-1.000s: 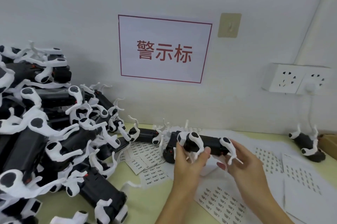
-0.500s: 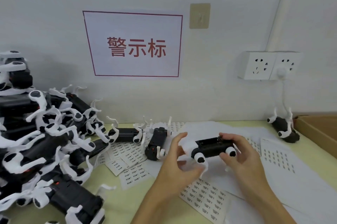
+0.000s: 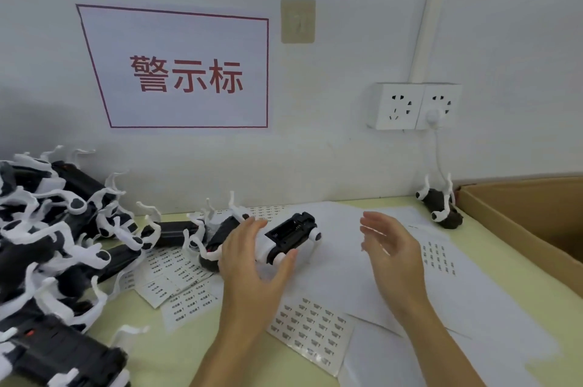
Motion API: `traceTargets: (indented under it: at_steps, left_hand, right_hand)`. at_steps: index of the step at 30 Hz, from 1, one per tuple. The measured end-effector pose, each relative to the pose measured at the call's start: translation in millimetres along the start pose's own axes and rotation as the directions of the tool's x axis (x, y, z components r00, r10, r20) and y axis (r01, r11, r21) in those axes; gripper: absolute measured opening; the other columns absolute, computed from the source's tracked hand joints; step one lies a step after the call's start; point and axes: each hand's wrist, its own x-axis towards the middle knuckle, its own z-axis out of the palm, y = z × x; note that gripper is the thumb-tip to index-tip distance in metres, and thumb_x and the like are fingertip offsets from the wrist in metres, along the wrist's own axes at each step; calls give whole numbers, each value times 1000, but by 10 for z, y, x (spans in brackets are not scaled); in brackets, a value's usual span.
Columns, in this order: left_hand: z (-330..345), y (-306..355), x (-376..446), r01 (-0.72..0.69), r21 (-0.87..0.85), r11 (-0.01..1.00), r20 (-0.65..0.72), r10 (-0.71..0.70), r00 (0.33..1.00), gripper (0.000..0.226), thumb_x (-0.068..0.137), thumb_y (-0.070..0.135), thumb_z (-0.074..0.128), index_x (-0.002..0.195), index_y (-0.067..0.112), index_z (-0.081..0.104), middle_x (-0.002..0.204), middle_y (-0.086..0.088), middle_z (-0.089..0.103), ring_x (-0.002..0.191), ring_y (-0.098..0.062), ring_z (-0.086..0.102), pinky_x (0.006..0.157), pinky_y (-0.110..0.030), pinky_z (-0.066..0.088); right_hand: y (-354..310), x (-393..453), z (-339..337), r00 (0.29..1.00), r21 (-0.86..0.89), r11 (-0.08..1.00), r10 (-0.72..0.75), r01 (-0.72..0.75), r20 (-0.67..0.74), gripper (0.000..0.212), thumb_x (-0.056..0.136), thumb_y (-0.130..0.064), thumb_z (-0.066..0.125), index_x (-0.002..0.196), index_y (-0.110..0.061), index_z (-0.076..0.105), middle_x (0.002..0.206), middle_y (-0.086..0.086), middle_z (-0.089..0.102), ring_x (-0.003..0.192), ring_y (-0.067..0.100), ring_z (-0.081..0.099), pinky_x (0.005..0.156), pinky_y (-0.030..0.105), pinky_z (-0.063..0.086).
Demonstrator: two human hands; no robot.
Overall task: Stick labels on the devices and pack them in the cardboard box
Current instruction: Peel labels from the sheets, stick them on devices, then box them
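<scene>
A black device with white legs (image 3: 291, 235) lies belly-up on the white sheets at the table's centre, its open battery bay facing up. My left hand (image 3: 252, 263) holds it from the left, fingers behind it and thumb under its front. My right hand (image 3: 389, 248) hovers to the right of the device, apart from it, with fingers straight and nothing in it. A label sheet (image 3: 310, 328) lies in front of my left wrist. The cardboard box (image 3: 517, 222) stands open at the right edge.
A big pile of black-and-white devices (image 3: 53, 248) fills the left side. Two more devices (image 3: 176, 233) and small label sheets (image 3: 176, 276) lie left of my hand. One device (image 3: 440, 208) sits legs-up by the box. A wall socket (image 3: 413, 106) has a cable plugged in.
My right hand has let go of the device and moved right. The left hand now holds the device alone. The view has shifted right, and more of the box shows.
</scene>
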Motion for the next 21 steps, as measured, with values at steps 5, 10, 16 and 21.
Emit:
traceTargets:
  at_steps: [5, 10, 16, 21]
  left_hand:
    - [69, 116, -68, -375, 225, 899, -29, 391, 920, 32, 89, 32, 52, 120, 23, 54, 128, -3, 54, 125, -22, 43, 104, -38, 34]
    - [184, 229, -200, -591, 203, 781, 189, 561, 806, 30, 84, 12, 46, 110, 18, 59, 118, -4, 64, 115, -23, 57, 98, -35, 41]
    - [399, 474, -358, -520, 193, 832, 571, 336, 749, 34, 90, 27, 49, 119, 22, 66, 130, 6, 61, 121, -10, 56, 93, -25, 51]
    - [715, 527, -476, -345, 415, 842, 702, -55, 710, 72, 98, 61, 37, 158, 32, 8, 167, 13, -4, 152, -7, -7, 122, -31, 2]
  right_hand:
    - [25, 117, -488, 996, -320, 945, 53, -74, -74, 31, 92, -4, 56, 105, -29, 68, 106, -7, 69, 96, 5, 63, 73, 13, 43]
    - [234, -108, -861, 987, -721, 693, 113, 6, 116, 35, 99, -21, 51, 132, -29, 59, 142, -9, 54, 135, 15, 44, 115, 37, 32]
    - [254, -225, -784, 936, -862, 480, 204, 160, 287, 45, 104, -34, 32, 148, -34, 38, 160, -11, 27, 149, 12, 17, 119, 36, 13]
    - [230, -254, -739, 935, -882, 428, 190, 196, 300, 52, 100, -22, 31, 152, -28, 28, 163, -8, 22, 152, 17, 10, 120, 34, 11]
